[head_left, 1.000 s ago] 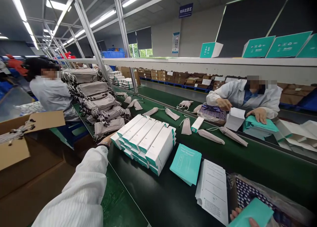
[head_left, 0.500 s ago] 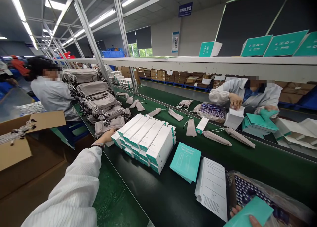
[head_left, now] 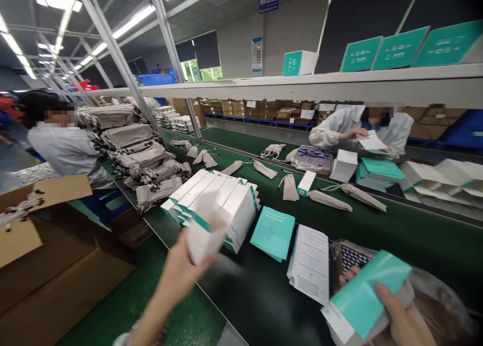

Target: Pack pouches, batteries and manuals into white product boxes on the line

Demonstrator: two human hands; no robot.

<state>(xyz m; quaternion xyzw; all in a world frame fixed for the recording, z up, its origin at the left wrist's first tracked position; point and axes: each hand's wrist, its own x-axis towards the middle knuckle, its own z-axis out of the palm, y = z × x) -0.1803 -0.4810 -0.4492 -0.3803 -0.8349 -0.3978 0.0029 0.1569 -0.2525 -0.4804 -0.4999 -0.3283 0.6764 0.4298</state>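
Observation:
My left hand [head_left: 180,273] is raised near the front edge of the green conveyor belt [head_left: 400,235], closed on a long white carton [head_left: 206,225] that is blurred by motion. Just behind it lies the stack of white cartons with teal ends [head_left: 215,202]. My right hand [head_left: 402,318] at the lower right grips a teal and white box [head_left: 362,300] over a plastic-wrapped tray [head_left: 350,258]. Between the hands lie a pile of teal manuals [head_left: 272,233] and a pile of white printed sheets [head_left: 310,263].
Grey drawstring pouches [head_left: 136,155] are piled at the left and scattered along the belt [head_left: 328,200]. A person in white [head_left: 64,147] works at the left, another [head_left: 362,130] across the belt holds a sheet. An open cardboard box [head_left: 45,260] stands at lower left. Teal boxes [head_left: 300,63] sit on the shelf.
My left hand drew back from the stack's far side, lifting a white carton toward me. My right hand rose with the teal and white box. The person across picked up a sheet.

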